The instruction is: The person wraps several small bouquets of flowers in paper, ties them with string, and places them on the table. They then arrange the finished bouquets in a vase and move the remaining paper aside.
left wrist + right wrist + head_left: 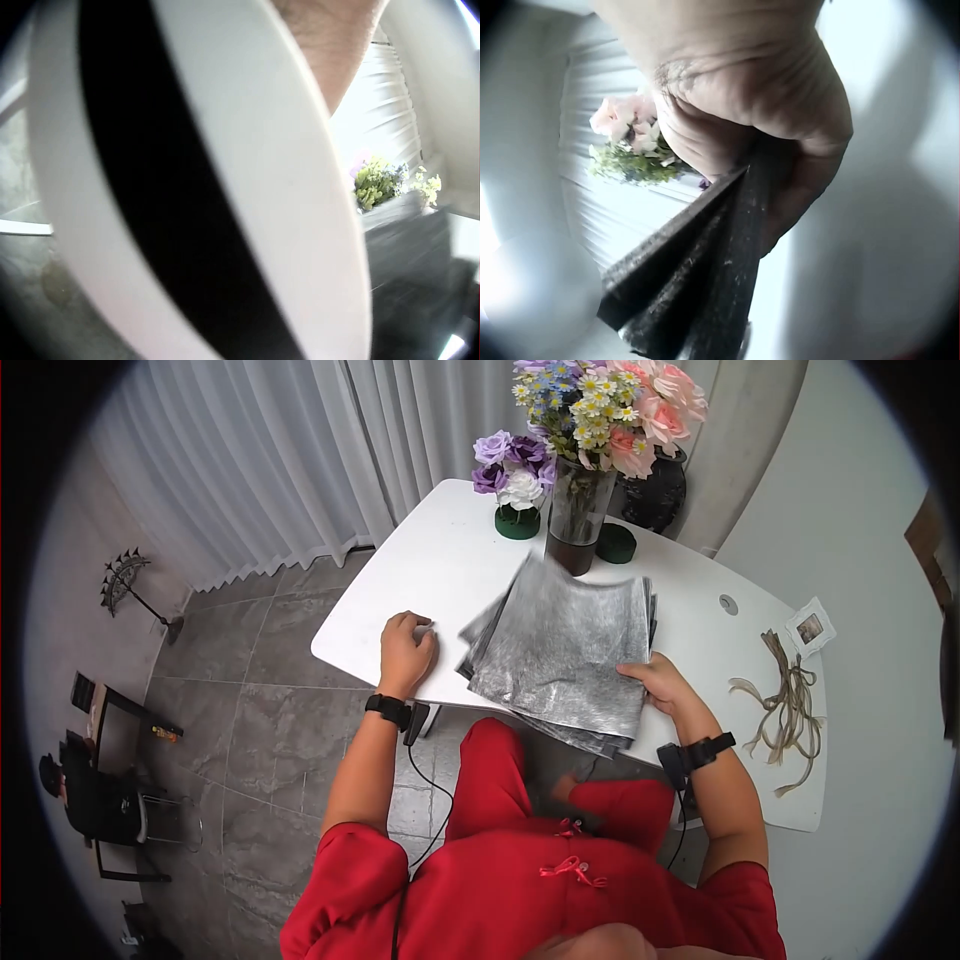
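Grey, sheen-surfaced sheets [570, 640] lie in a loosely fanned stack, tilted over the front edge of the white table [385, 585]. My right hand [668, 685] grips their right edge, thumb on top. In the right wrist view the hand [757, 97] curls round several dark folded layers [697, 277]. To the left of the stack, apart from it, my left hand [408, 658] rests at the table with bent fingers round a small pale grey thing [425, 631]. The left wrist view shows blurred grey sheets [409, 247] but not the left fingers.
A glass vase [578, 510] of flowers stands behind the sheets, beside purple and white flowers [515, 470] in a green base. On the right are a white picture frame [810, 627] and a bundle of tan strands [788, 705]. A cable hangs from each wrist band.
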### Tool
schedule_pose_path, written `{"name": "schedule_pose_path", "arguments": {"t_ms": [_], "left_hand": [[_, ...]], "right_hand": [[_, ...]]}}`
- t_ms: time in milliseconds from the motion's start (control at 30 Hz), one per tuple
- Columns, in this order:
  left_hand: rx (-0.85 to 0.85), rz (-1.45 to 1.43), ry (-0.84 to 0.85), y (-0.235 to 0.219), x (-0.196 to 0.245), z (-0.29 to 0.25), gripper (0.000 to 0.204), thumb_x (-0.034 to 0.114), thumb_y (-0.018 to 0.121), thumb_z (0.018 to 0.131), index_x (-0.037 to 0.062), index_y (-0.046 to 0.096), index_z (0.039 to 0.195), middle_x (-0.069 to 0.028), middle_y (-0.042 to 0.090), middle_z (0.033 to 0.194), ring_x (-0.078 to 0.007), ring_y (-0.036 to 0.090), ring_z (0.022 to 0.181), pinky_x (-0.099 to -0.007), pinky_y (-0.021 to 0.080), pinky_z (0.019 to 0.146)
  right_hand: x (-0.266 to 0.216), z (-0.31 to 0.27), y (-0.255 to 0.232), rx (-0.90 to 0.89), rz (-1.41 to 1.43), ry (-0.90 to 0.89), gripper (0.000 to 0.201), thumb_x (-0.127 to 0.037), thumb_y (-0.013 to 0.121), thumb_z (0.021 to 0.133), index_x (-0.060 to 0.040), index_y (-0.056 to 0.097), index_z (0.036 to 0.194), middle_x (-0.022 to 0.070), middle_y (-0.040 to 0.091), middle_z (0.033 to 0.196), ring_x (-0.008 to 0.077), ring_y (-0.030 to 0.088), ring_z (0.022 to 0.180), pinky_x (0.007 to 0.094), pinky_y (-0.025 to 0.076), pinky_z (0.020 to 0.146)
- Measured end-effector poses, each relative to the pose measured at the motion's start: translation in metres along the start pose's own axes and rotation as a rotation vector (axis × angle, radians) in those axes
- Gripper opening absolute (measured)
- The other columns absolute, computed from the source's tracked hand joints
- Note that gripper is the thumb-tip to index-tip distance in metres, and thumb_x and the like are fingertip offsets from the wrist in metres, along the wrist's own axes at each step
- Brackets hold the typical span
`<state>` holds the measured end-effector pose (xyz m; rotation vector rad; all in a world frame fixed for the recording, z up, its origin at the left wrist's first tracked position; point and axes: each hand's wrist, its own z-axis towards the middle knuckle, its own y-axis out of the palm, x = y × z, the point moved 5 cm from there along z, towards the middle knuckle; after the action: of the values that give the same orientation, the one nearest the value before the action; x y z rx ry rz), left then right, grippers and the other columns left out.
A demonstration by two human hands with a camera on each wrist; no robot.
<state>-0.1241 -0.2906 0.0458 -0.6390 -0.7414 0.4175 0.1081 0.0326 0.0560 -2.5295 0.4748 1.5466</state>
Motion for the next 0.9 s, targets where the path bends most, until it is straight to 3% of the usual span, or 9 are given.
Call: {"name": "schedule_pose_path", "arguments": {"t_ms": [67,133,233,467,533,600,667,767,900], "left_hand": [[-0.027,-0.037,-0.049,-0.001,0.001,-0.001,0.016,0.009,0.063,0.076,0.0018,0.064,0.09,-0.0155,0.06,0.1,-0.0322,0.055,0.094,-0.0388,0.045,0.083],[-0.012,-0.021,-0.017,0.0,0.002,0.0,0.015,0.01,0.063,0.076,0.0019,0.064,0.09,-0.0148,0.06,0.101,-0.0313,0.055,0.093,-0.0378,0.045,0.081],[-0.006,-0.019,-0.023,0.001,0.003,0.0,0.015,0.01,0.063,0.076,0.002,0.064,0.089,-0.0144,0.06,0.1,-0.0311,0.055,0.095,-0.0384,0.045,0.082],[-0.01,-0.023,-0.057,0.009,-0.007,0.0,0.018,0.008,0.061,0.077,0.0008,0.063,0.093,-0.0146,0.06,0.101,-0.0304,0.056,0.097,-0.0358,0.045,0.083],[0.039,-0.126,-0.073,0.011,-0.018,-0.002,0.023,0.005,0.06,0.079,0.0004,0.06,0.101,-0.0127,0.06,0.102,-0.0261,0.058,0.097,-0.0336,0.046,0.083],[0.216,-0.526,-0.24,0.006,-0.037,-0.005,0.028,0.003,0.059,0.08,0.0,0.057,0.108,-0.0114,0.06,0.104,-0.0229,0.058,0.099,-0.0335,0.046,0.086],[0.233,-0.606,-0.294,0.002,-0.047,-0.009,0.031,0.003,0.058,0.081,-0.0004,0.054,0.112,-0.0108,0.059,0.105,-0.0216,0.057,0.102,-0.0347,0.044,0.09],[0.206,-0.107,-0.029,-0.026,-0.003,-0.009,0.031,0.003,0.061,0.075,0.0003,0.057,0.106,-0.0154,0.058,0.106,-0.0305,0.055,0.103,-0.0373,0.041,0.093],[-0.115,-0.121,0.236,-0.026,0.085,-0.014,0.044,0.009,0.068,0.072,0.002,0.055,0.113,-0.0174,0.054,0.117,-0.0352,0.051,0.11,-0.0413,0.039,0.097]], "right_hand": [[0.015,0.012,-0.013,0.095,-0.175,0.073,0.043,-0.006,0.065,0.081,0.0053,0.05,0.119,0.0151,0.06,0.112,0.0248,0.061,0.1,0.0342,0.049,0.087],[0.013,0.019,-0.018,0.101,-0.025,-0.198,0.049,-0.003,0.065,0.079,0.0044,0.045,0.123,0.0163,0.06,0.113,0.024,0.061,0.099,0.0326,0.049,0.086],[0.018,0.02,-0.03,0.322,-0.12,-0.265,0.054,0.0,0.066,0.079,0.0028,0.04,0.126,0.0169,0.059,0.113,0.0229,0.061,0.099,0.0322,0.049,0.086],[0.011,0.036,-0.004,0.202,-0.085,-0.342,0.053,-0.001,0.067,0.079,0.0033,0.04,0.125,0.0155,0.059,0.113,0.022,0.059,0.102,0.0317,0.047,0.087],[0.004,0.051,0.011,0.189,-0.11,-0.393,0.053,-0.005,0.067,0.08,0.0036,0.04,0.125,0.0173,0.059,0.113,0.0235,0.06,0.103,0.0322,0.047,0.087],[0.005,0.062,0.018,0.171,-0.134,-0.446,0.054,-0.008,0.068,0.08,0.004,0.041,0.125,0.0192,0.059,0.114,0.0251,0.06,0.104,0.0327,0.047,0.088],[0.004,0.067,0.019,0.378,-0.611,-0.538,0.056,-0.019,0.066,0.083,0.0049,0.04,0.127,0.0255,0.059,0.113,0.0308,0.06,0.104,0.0343,0.046,0.089],[-0.012,0.025,0.013,0.441,-0.745,-0.51,0.051,-0.028,0.061,0.086,0.0011,0.045,0.125,0.0205,0.064,0.103,0.0305,0.063,0.094,0.035,0.049,0.083],[0.006,0.007,-0.052,0.538,-0.651,-0.558,0.03,-0.021,0.06,0.087,-0.0024,0.057,0.111,0.0125,0.067,0.09,0.0244,0.065,0.08,0.0332,0.051,0.074]]}}
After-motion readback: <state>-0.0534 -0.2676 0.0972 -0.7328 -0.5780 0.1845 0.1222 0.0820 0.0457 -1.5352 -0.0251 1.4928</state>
